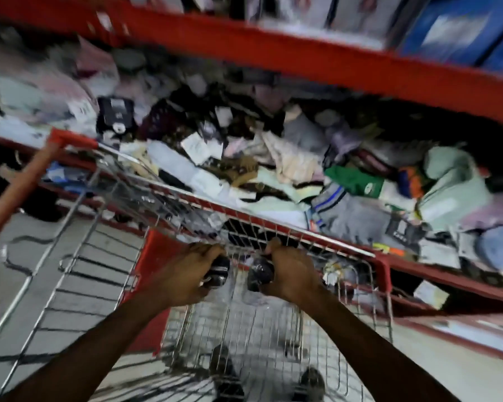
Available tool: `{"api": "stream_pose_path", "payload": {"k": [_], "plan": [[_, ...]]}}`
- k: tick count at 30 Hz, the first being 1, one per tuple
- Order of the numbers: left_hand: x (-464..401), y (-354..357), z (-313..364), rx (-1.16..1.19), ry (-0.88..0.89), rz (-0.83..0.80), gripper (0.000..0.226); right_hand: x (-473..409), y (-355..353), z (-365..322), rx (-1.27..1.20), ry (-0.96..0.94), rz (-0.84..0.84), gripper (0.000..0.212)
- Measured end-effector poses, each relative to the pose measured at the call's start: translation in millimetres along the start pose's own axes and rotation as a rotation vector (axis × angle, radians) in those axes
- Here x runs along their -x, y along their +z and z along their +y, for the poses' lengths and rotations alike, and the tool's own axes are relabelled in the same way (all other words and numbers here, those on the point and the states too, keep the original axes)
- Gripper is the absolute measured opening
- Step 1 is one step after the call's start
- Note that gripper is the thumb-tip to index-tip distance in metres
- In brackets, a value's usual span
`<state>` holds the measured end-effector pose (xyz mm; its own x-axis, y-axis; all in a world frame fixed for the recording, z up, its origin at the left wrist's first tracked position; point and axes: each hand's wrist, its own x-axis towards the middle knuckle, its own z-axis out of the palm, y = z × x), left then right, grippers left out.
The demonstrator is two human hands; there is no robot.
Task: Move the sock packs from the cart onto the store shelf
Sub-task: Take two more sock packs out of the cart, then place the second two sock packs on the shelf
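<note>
Both of my hands reach into a wire shopping cart [105, 256] with red corners. My left hand [186, 271] is closed around a dark, shiny sock pack [219, 271]. My right hand [288, 274] grips a second dark sock pack [259, 274] right beside it. Both packs are held near the cart's far wall, just below the red shelf edge [302, 227]. More packs [340, 274] lie in the cart to the right of my hands. The store shelf [436, 274] beyond the cart is piled with mixed socks and clothing packs [273, 158]. The picture is blurred by motion.
A red upper shelf [302, 56] overhangs the pile, carrying boxed goods and blue boxes [462, 33]. The cart's orange handle [21, 187] runs down the left. My shoes [311, 384] show through the cart floor on grey tiles.
</note>
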<state>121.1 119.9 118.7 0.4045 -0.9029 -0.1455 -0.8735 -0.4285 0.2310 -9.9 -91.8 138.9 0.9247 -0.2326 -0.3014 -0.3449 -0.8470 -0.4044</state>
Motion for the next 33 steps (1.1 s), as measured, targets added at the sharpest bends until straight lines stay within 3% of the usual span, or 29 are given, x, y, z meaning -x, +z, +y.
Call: {"api": "stream_pose_path", "payload": {"k": [5,12,16,25,33], "plan": [[-8.5,-117.9,22.0,-0.007,-0.065,0.120,0.071,28.1,-126.0,-25.5,0.089,-0.079,0.202,0.075],[-30.7,-267.6,59.1,-0.088,-0.030,0.276,0.079,58.2,-264.4,-57.0,0.113,-0.126,0.455,0.074],[-46.4,-337.7,82.7,-0.024,0.036,0.367,0.068,73.3,-328.7,-67.9,0.082,-0.162,0.588,0.069],[-92.5,-427.2,102.9,-0.055,0.105,0.454,0.073,60.1,-415.5,-80.9,0.081,-0.149,0.715,0.076],[-148.6,-455.2,86.8,-0.068,0.062,0.426,0.082,25.5,-448.6,-94.6,0.068,-0.071,0.649,0.078]]}}
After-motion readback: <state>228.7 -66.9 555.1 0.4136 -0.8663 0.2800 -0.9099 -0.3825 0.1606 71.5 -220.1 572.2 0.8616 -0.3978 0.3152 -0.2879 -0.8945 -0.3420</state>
